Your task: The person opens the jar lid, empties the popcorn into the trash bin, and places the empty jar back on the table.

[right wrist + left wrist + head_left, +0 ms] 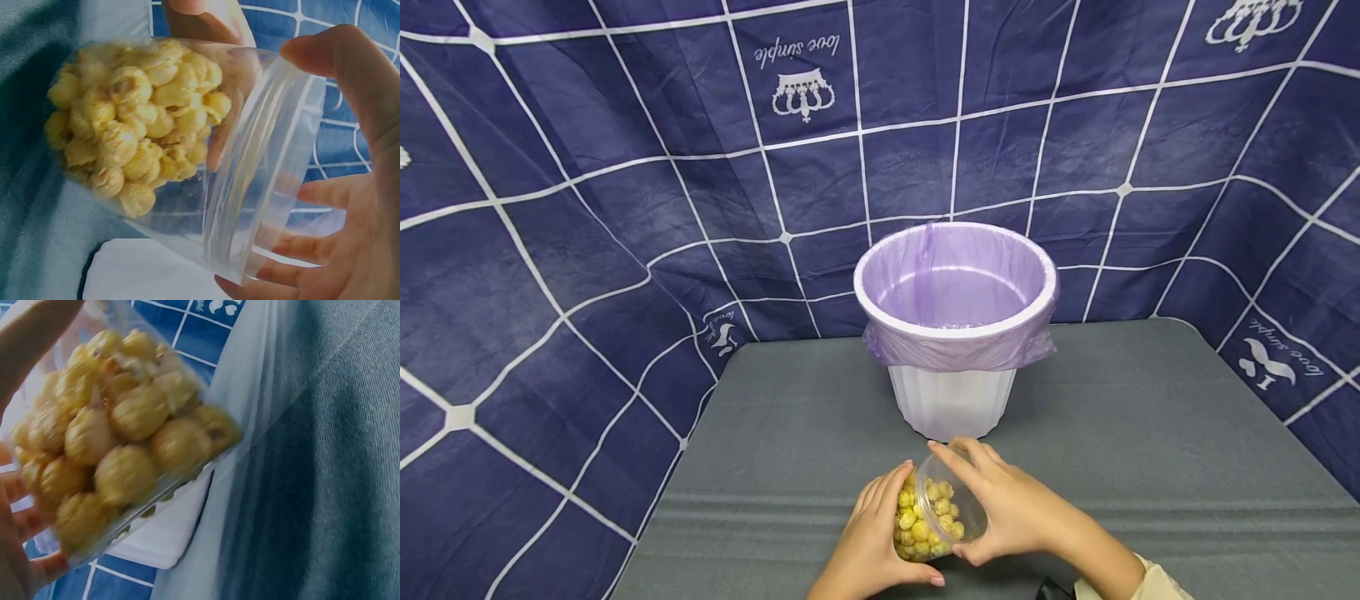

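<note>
A clear plastic jar (913, 546) of yellow popcorn (134, 119) is tilted on its side low in the head view, its lidded end toward the right. My left hand (868, 537) grips the body of the jar from the left, thumb below and fingers above. My right hand (1018, 504) holds the clear lid (275, 169) by its rim, fingers and thumb spread around it. In the right wrist view the lid sits at the mouth of the jar; whether it is loose, I cannot tell. Popcorn (128, 434) fills much of the left wrist view.
Behind the hands stands a white bin (951, 404) lined with a purple bag (962, 354) folded over its rim. Grey cloth (775, 433) covers the table. Blue curtains (910, 175) with white lines enclose the back and sides. A small black object (1052, 590) shows at the bottom edge.
</note>
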The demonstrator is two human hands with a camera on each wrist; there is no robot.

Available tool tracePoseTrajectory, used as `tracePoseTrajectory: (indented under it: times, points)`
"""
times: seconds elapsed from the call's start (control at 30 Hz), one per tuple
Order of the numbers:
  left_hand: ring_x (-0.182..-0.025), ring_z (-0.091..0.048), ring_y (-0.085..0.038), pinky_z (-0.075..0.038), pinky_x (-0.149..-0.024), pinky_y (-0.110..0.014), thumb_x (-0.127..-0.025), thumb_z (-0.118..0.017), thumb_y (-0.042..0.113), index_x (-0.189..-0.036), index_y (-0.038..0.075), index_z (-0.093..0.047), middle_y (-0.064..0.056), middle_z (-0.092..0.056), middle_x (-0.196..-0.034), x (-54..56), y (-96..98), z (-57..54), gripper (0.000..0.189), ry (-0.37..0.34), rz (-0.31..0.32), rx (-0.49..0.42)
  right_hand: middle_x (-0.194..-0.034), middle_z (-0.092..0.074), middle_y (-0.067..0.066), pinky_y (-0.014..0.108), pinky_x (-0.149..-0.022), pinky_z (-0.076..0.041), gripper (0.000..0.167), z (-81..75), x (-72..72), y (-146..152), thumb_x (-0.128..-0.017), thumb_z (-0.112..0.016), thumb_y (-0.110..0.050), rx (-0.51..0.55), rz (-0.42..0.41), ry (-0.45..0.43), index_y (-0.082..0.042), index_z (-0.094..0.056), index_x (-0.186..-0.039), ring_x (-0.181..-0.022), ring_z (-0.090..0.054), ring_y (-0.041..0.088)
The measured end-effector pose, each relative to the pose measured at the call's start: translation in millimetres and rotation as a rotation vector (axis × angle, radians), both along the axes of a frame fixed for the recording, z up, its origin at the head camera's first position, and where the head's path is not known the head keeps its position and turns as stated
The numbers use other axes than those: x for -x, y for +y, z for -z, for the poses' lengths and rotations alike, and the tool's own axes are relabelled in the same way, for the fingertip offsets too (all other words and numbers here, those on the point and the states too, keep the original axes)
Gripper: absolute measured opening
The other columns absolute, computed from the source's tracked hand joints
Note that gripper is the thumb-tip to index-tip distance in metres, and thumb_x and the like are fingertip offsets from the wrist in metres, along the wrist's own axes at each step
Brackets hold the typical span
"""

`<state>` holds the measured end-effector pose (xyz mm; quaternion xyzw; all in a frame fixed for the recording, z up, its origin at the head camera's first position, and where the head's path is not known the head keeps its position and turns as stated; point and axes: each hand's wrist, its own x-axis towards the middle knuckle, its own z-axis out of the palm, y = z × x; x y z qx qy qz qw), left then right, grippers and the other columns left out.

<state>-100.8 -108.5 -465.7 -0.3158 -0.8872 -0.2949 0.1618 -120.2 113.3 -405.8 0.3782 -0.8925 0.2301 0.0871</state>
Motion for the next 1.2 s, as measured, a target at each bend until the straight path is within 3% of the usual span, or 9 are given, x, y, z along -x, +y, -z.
tracePoseTrajectory:
  times: [0.27, 0.47, 0.63, 0.77, 0.9, 1.03, 1.1, 1.2]
  points:
    - [-0.122, -0.036, -0.019, -0.031, -0.098, -0.038, -0.038, -0.079, 0.061, -0.139, 0.007, -0.028, -0.003, -0.036, -0.138, 3.1, 7.3, -2.9, 0.126, 0.144, -0.071, 0.002, -0.120, -0.039, -0.001, 0.035, -0.070, -0.050, 0.104, 8.6, 1.9, -2, -0.049, -0.076, -0.054, 0.079, 0.036, 0.078, -0.023, -0.032, -0.138, -0.102, -0.047, 0.016]
    - [-0.114, -0.043, -0.022, -0.034, -0.093, -0.040, -0.042, -0.080, 0.058, -0.134, 0.003, -0.035, -0.008, -0.045, -0.129, 8.7, 6.7, -6.2, 0.116, 0.263, -0.068, 0.014, -0.120, -0.040, -0.001, 0.037, -0.071, -0.050, 0.102, 15.3, 0.3, -3, -0.049, -0.077, -0.054, 0.147, 0.040, 0.101, -0.021, -0.035, -0.136, -0.101, -0.048, 0.017]
    - [-0.110, -0.046, -0.021, -0.036, -0.090, -0.039, -0.043, -0.079, 0.059, -0.131, 0.004, -0.039, -0.007, -0.048, -0.124, 12.0, 3.1, -10.2, 0.111, 0.305, -0.047, 0.051, -0.124, -0.039, 0.000, 0.038, -0.073, -0.050, 0.103, 20.9, -0.8, -4, -0.052, -0.077, -0.054, 0.175, 0.012, 0.102, -0.019, -0.033, -0.138, -0.103, -0.048, 0.018]
    - [-0.109, -0.047, -0.020, -0.037, -0.089, -0.039, -0.043, -0.078, 0.060, -0.129, 0.005, -0.042, -0.005, -0.048, -0.125, 12.8, -0.1, -12.2, 0.109, 0.289, -0.037, 0.077, -0.126, -0.038, 0.003, 0.036, -0.072, -0.051, 0.106, 23.8, -0.7, -5, -0.051, -0.077, -0.053, 0.167, -0.026, 0.150, -0.015, -0.032, -0.138, -0.106, -0.046, 0.020]
    - [-0.111, -0.046, -0.018, -0.039, -0.089, -0.040, -0.042, -0.080, 0.057, -0.130, 0.008, -0.043, -0.001, -0.049, -0.125, 11.3, -4.7, -12.8, 0.107, 0.175, -0.009, 0.081, -0.129, -0.036, 0.009, 0.033, -0.070, -0.052, 0.105, 24.0, -0.6, -6, -0.052, -0.077, -0.049, 0.112, -0.117, 0.201, -0.010, -0.032, -0.138, -0.114, -0.040, 0.024]
    - [-0.113, -0.045, -0.018, -0.041, -0.088, -0.041, -0.043, -0.081, 0.056, -0.130, 0.008, -0.042, -0.001, -0.048, -0.126, 10.1, -7.5, -11.4, 0.106, 0.086, 0.001, 0.081, -0.135, -0.031, 0.012, 0.033, -0.075, -0.050, 0.103, 20.7, 0.4, -4, -0.056, -0.078, -0.045, 0.059, -0.194, 0.166, -0.009, -0.029, -0.139, -0.121, -0.033, 0.028]
    - [-0.113, -0.045, -0.019, -0.041, -0.088, -0.041, -0.044, -0.080, 0.057, -0.130, 0.007, -0.043, -0.001, -0.048, -0.126, 10.4, -7.7, -10.0, 0.106, 0.092, -0.014, 0.087, -0.140, -0.028, 0.010, 0.038, -0.083, -0.047, 0.107, 17.5, 0.3, -3, -0.056, -0.079, -0.047, 0.042, -0.176, 0.107, -0.011, -0.026, -0.141, -0.125, -0.029, 0.029]
    - [-0.113, -0.045, -0.018, -0.039, -0.089, -0.038, -0.042, -0.080, 0.058, -0.128, 0.006, -0.044, -0.002, -0.048, -0.125, 11.8, -7.2, -8.1, 0.107, 0.135, -0.046, 0.096, -0.144, -0.023, 0.009, 0.047, -0.089, -0.041, 0.111, 11.9, -3.6, -4, -0.059, -0.073, -0.058, 0.024, -0.068, -0.005, -0.015, -0.017, -0.144, -0.128, -0.026, 0.031]
